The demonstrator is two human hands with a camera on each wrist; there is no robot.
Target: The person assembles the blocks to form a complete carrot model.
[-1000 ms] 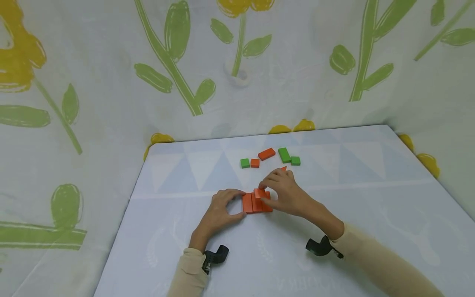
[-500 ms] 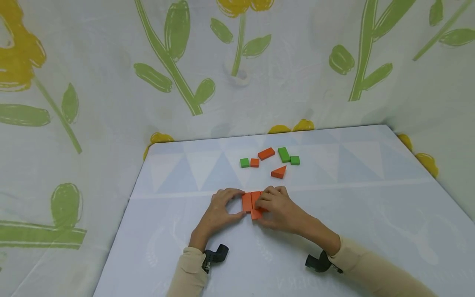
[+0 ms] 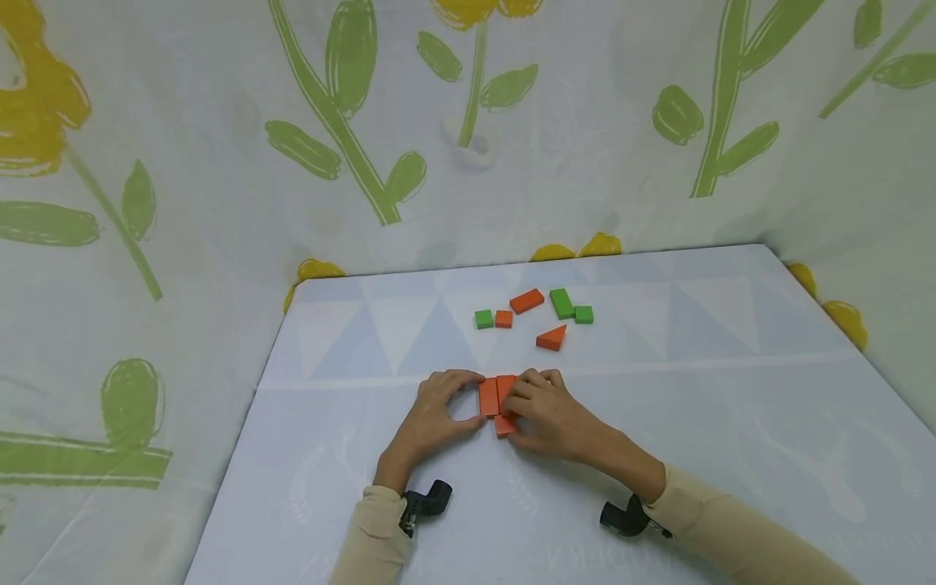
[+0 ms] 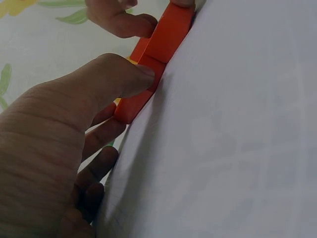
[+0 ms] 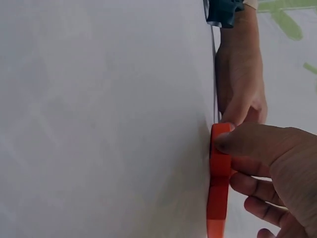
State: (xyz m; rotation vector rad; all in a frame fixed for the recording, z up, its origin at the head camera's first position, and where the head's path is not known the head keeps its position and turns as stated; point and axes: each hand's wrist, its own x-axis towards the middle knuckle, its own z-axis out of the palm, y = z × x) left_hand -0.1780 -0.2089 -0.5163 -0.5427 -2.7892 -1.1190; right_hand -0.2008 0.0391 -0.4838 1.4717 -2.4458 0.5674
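- The orange blocks (image 3: 497, 402) lie flat, side by side, on the near middle of the counter (image 3: 731, 390), between the two hands.
- The left hand (image 3: 431, 418) pinches the left end of the orange blocks, with curled fingers on the far side and thumb on the near side.
- The right hand (image 3: 548, 410) grips the right end of them in the same way, and hides that end.
- The two hands are close together, with only the blocks between them.
- A little farther off lies an orange triangle (image 3: 552, 337), alone.
- Past it, a row of loose pieces lies apart from the hands: a small green cube (image 3: 483, 318), a small orange cube (image 3: 503, 318), a long orange block (image 3: 526, 301), a long green block (image 3: 561, 302) and one more green cube (image 3: 582, 314).
- The counter has a pale blue cloth with faint triangles on it.
- A white sheet (image 3: 219, 162) with green leaves and yellow flowers hangs behind and at both sides.
- The left edge of the counter is well away from the hands.
- There is bare cloth to the right and on the near side.
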